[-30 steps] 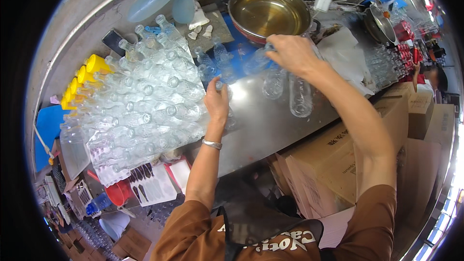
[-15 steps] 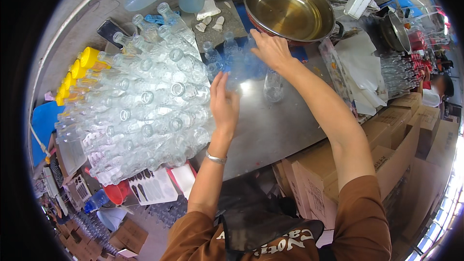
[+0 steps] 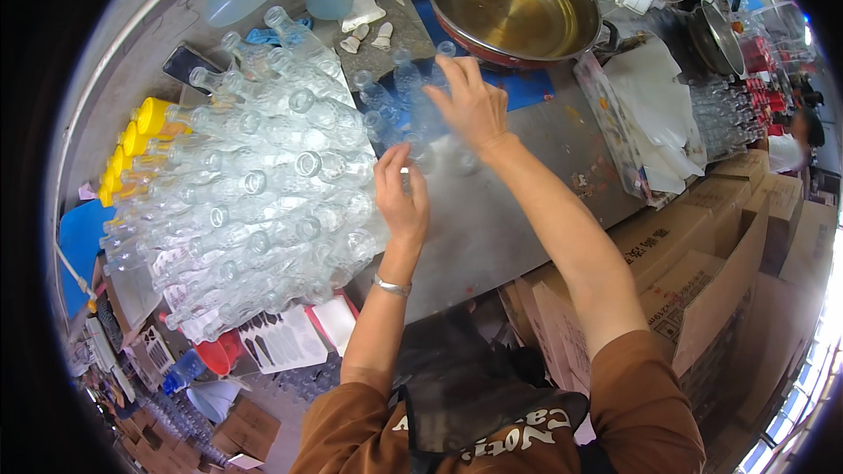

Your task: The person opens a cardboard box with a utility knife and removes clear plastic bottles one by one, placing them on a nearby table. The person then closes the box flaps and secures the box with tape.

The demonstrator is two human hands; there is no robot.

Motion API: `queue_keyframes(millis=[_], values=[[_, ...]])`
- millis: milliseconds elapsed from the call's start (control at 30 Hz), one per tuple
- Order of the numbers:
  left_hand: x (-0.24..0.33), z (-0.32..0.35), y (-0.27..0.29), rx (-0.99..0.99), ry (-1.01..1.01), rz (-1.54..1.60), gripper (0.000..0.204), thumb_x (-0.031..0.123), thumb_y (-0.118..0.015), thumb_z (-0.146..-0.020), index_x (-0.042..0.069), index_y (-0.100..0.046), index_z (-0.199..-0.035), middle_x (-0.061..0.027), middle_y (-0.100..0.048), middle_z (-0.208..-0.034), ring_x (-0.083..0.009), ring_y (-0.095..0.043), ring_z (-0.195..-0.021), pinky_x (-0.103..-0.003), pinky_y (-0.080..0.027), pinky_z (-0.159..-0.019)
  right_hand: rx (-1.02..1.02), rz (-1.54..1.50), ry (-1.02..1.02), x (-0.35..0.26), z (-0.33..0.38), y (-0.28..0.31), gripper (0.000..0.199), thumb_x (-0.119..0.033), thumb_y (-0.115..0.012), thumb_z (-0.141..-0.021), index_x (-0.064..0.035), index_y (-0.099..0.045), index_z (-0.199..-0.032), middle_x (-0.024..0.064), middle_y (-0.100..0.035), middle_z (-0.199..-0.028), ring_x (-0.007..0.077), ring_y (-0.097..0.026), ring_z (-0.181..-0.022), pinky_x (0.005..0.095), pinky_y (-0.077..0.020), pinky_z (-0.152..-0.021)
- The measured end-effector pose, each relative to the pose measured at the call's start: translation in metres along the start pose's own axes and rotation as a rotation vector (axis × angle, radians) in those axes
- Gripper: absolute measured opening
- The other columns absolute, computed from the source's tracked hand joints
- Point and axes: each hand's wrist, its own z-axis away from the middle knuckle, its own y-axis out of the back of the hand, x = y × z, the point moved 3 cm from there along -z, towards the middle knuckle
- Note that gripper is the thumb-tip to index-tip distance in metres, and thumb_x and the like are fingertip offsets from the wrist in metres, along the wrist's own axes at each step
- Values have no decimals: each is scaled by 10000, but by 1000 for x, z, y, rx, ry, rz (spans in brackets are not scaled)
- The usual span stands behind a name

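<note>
Many empty bottles (image 3: 263, 211) are lying stacked at your left. Your left hand (image 3: 402, 197) is pinching one bottle's neck (fingers together), your right hand (image 3: 470, 105) is reaching, fingers apart, for standing bottles (image 3: 399, 92). Next you need a firm grab.

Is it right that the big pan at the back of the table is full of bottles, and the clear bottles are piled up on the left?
Not quite. The head view shows the big pan holds no bottles; only its shiny gold inside shows. The clear bottles are indeed piled up on the left of the table.
</note>
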Motion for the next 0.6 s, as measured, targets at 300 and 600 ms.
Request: queue_keyframes(millis=[300, 600], values=[[40, 30, 29, -47, -107, -62, 369, -52, -603, -826, -2, -623, -1191, -166, -616, -1207, -329, -565, -1135, -404, -445, -980, 34, -163, -72, -16, 30, -13, 319, -277, -720, -831, -132, -641, -1104, 48, -630, -1032, 265, -662, -783, 361, -535, -634], [144, 31, 12, -51, -288, 212, 304, 12, -541, -939, -77, -548, -1230, -198, -586, -1242, -318, -565, -1145, -418, -423, -1023, 454, -125, 323, -72, -64, 120, 213, -331, -746, -681, -162, -667, -785, 33, -579, -811, 235, -602, -815, 414, -421, -785]])
